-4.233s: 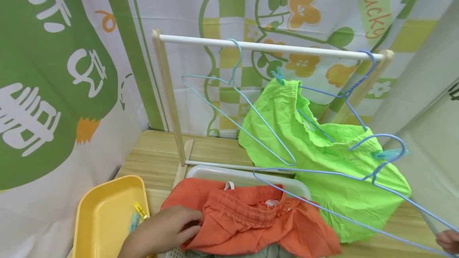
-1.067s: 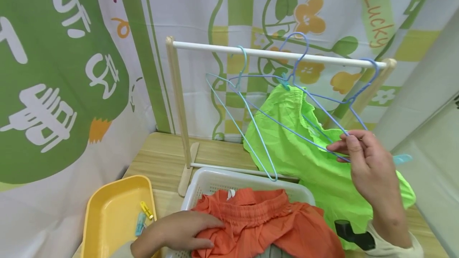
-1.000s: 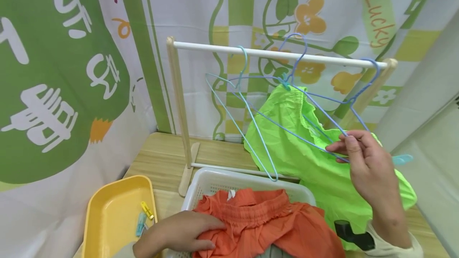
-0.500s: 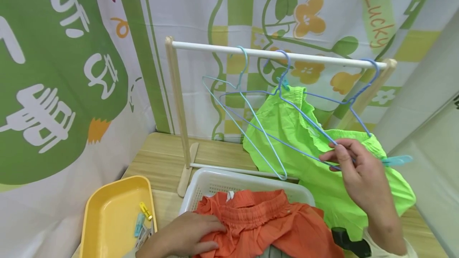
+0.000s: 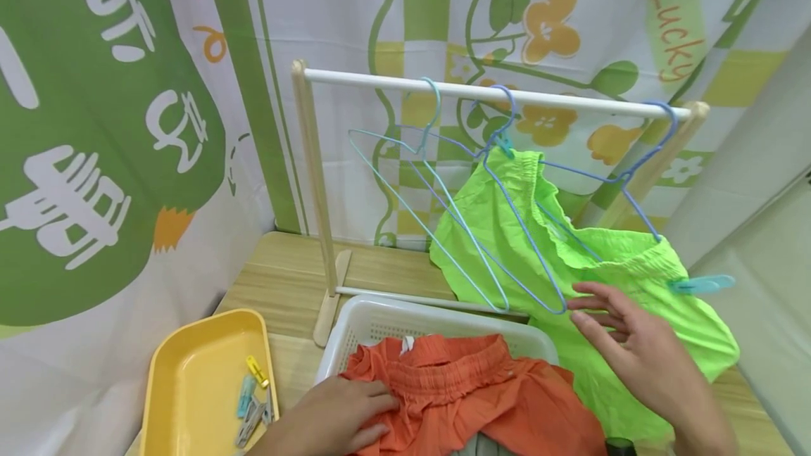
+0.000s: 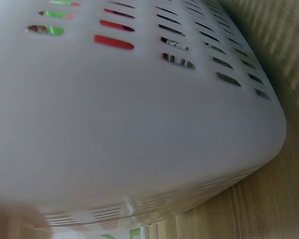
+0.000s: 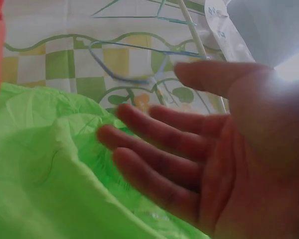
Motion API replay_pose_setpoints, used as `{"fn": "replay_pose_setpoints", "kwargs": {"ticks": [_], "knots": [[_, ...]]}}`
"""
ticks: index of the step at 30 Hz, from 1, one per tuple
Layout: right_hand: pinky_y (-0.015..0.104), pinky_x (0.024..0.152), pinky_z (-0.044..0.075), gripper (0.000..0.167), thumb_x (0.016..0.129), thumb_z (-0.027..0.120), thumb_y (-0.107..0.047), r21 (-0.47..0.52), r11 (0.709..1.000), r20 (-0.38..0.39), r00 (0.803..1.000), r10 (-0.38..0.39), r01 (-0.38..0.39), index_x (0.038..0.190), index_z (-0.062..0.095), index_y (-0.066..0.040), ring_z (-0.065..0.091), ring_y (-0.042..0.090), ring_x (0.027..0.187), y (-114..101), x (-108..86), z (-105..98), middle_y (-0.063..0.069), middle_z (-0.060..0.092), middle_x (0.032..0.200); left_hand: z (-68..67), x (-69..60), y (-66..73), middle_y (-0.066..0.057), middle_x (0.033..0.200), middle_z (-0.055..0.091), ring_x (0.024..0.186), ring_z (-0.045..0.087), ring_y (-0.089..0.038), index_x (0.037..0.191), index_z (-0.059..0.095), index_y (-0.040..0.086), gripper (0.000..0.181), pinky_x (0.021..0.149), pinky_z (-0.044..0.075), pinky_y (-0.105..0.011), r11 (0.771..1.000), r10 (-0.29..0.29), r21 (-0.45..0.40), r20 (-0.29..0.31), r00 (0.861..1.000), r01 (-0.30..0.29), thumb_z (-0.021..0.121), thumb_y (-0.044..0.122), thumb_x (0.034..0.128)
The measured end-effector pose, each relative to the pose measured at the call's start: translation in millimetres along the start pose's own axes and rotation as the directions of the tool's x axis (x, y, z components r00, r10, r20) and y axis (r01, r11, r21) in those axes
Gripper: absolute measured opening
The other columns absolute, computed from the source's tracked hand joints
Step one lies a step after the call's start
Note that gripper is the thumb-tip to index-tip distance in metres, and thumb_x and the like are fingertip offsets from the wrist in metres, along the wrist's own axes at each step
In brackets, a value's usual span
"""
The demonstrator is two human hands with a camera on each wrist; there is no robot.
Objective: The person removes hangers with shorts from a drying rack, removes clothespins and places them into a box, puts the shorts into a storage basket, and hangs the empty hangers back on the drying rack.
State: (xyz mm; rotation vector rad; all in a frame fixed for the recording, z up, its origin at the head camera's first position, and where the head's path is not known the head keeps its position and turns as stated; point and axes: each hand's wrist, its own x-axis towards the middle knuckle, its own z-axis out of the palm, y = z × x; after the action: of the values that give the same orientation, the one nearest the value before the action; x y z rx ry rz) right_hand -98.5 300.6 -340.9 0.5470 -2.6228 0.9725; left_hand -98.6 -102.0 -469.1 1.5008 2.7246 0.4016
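My left hand (image 5: 338,414) rests on the left side of the orange shorts (image 5: 443,385), which lie in a white perforated basket (image 5: 380,308). Only a blurred bit of that hand shows in the left wrist view, beside the basket wall (image 6: 114,124). My right hand (image 5: 640,357) has its fingers spread, just right of the lower corner of a blue hanger (image 5: 529,245). That hanger hangs on the rack's white rod (image 5: 570,100). In the right wrist view, the palm and loose fingers hold nothing. Bright green shorts (image 5: 608,329) hang behind this hand.
A teal hanger (image 5: 456,213) hangs left of the blue one. Another blue hanger (image 5: 646,150) bears the green shorts, clipped by teal clothespins (image 5: 703,283). At left, a yellow tray (image 5: 190,371) holds a yellow clothespin (image 5: 256,371) and several others. Printed curtains stand behind.
My right hand brought the blue hanger up from the lower right, hooked it onto the rod and let go. My left hand stays on the orange shorts.
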Motion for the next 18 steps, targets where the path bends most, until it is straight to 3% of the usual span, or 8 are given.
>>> {"fn": "replay_pose_setpoints", "kwargs": {"ticks": [4, 9, 14, 18], "knots": [[0.023, 0.077, 0.057, 0.040, 0.099, 0.070, -0.005, -0.003, 0.999, 0.181, 0.982, -0.052, 0.053, 0.137, 0.061, -0.011, 0.069, 0.008, 0.102, 14.9, -17.9, 5.0, 0.001, 0.070, 0.123, 1.2, -0.2, 0.1, 0.012, 0.117, 0.068, 0.098, 0.063, -0.003, 0.126, 0.071, 0.024, 0.029, 0.073, 0.053, -0.025, 1.000, -0.006, -0.010, 0.003, 1.000, 0.006, 0.059, 0.040, 0.1054], [0.030, 0.078, 0.058, 0.041, 0.101, 0.069, -0.015, 0.017, 0.999, 0.385, 0.922, -0.037, 0.033, 0.139, 0.059, -0.004, 0.066, 0.009, 0.106, 33.3, -35.0, 14.0, 0.010, 0.067, 0.130, 1.1, -0.3, 0.4, 0.012, 0.116, 0.068, 0.097, 0.064, -0.002, 0.125, 0.071, 0.023, 0.028, 0.073, 0.053, -0.025, 1.000, -0.004, -0.010, -0.006, 1.000, 0.004, 0.060, 0.039, 0.1049], [0.031, 0.077, 0.058, 0.048, 0.098, 0.074, -0.020, 0.034, 0.998, 0.464, 0.883, -0.064, 0.055, 0.141, 0.057, -0.006, 0.064, 0.008, 0.105, 47.6, -44.6, 23.6, 0.007, 0.067, 0.128, 0.8, -0.3, 0.4, 0.012, 0.116, 0.068, 0.098, 0.064, -0.002, 0.125, 0.071, 0.023, 0.028, 0.073, 0.053, -0.024, 1.000, -0.007, -0.028, -0.014, 1.000, 0.007, 0.061, 0.039, 0.1048], [0.029, 0.076, 0.057, 0.056, 0.094, 0.079, -0.021, 0.049, 0.995, 0.472, 0.876, -0.102, 0.090, 0.143, 0.056, -0.006, 0.063, 0.006, 0.106, 54.4, -48.1, 29.0, 0.007, 0.066, 0.127, 0.4, -0.6, -0.3, 0.012, 0.117, 0.068, 0.100, 0.063, -0.002, 0.126, 0.071, 0.023, 0.028, 0.073, 0.053, -0.025, 0.999, -0.016, -0.035, -0.014, 1.000, 0.015, 0.060, 0.039, 0.1052]]}}
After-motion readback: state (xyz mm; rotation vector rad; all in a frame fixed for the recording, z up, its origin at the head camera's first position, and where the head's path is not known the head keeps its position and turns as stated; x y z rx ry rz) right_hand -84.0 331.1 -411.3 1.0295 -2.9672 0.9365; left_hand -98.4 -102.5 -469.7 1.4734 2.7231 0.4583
